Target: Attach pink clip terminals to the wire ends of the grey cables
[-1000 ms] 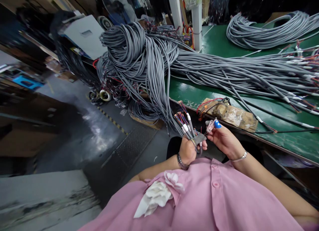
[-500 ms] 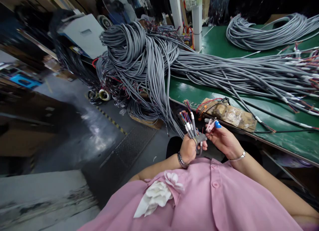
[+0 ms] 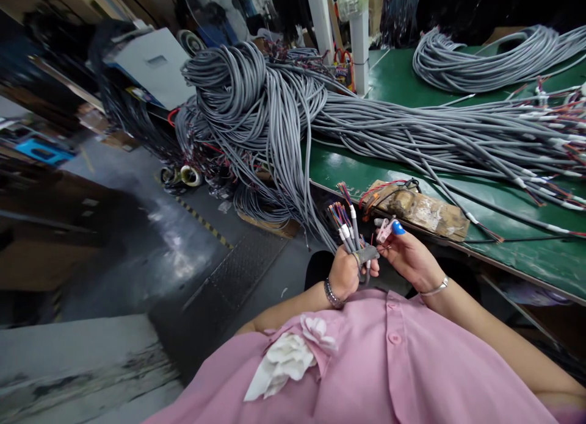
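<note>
My left hand (image 3: 344,274) is wrapped round several grey cables (image 3: 356,236), which stand up out of the fist. Fine multicoloured wires (image 3: 339,214) fan from their ends above white sleeves. A grey wrap (image 3: 367,254) covers my left thumb. Close beside it, my right hand (image 3: 414,259) pinches a small pale pink piece (image 3: 384,230) that looks like a clip. Something blue with light spots (image 3: 398,228) sits at my right thumb tip. Thin wire ends show between the two hands, but what the right fingertips touch there is too small to tell.
A green-topped table (image 3: 513,204) carries a long bundle of grey cables (image 3: 412,122) and a coiled bundle (image 3: 485,61). At its near edge lies a stained wooden block (image 3: 421,210) with wires. More cables (image 3: 286,131) hang over the table's left end. A white post (image 3: 359,52) stands behind.
The whole view has shifted very slightly left. Both hands keep nearly the same pose and grip, with the right fingers moving only a little.
</note>
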### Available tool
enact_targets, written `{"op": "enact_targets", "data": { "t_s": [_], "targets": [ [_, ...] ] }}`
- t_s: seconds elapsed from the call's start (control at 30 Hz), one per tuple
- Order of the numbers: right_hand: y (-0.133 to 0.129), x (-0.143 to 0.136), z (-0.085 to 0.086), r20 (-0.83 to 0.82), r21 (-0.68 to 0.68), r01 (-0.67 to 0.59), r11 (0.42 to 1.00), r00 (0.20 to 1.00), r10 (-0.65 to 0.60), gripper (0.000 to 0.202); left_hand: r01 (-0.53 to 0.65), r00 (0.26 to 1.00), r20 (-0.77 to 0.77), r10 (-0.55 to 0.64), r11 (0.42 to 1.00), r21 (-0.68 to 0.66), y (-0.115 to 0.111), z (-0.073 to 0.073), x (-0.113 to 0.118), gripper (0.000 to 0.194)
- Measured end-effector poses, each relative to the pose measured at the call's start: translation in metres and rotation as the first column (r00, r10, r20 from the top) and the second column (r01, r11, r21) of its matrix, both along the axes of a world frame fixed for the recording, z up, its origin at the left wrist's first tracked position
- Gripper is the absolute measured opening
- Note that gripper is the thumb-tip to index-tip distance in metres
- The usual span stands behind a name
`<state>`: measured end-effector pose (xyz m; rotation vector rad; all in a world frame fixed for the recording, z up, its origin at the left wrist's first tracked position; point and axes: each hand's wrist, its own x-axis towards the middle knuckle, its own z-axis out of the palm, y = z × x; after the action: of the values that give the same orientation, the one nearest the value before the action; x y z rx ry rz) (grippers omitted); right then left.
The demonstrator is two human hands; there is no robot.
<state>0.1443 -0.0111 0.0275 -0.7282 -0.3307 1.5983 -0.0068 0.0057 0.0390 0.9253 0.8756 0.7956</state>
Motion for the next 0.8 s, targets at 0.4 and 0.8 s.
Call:
{"op": "enact_targets", "data": {
  "t_s": [0.4, 0.8],
  "targets": [
    [-0.017, 0.017, -0.005, 0.127, -0.076, -0.330, 0.941, 0.933, 0.337, 0.034, 0.083, 0.996, -0.045, -0.078, 0.989, 0.119, -0.009, -0.006, -0.018, 0.034],
    [-0.025, -0.005, 0.015, 0.492, -0.028, -0.247, 0.969, 0.840, 0.228, 0.023, 0.351, 0.929, -0.157, -0.336, 0.933, 0.083, -0.007, 0.002, -0.018, 0.036]
  ]
}}
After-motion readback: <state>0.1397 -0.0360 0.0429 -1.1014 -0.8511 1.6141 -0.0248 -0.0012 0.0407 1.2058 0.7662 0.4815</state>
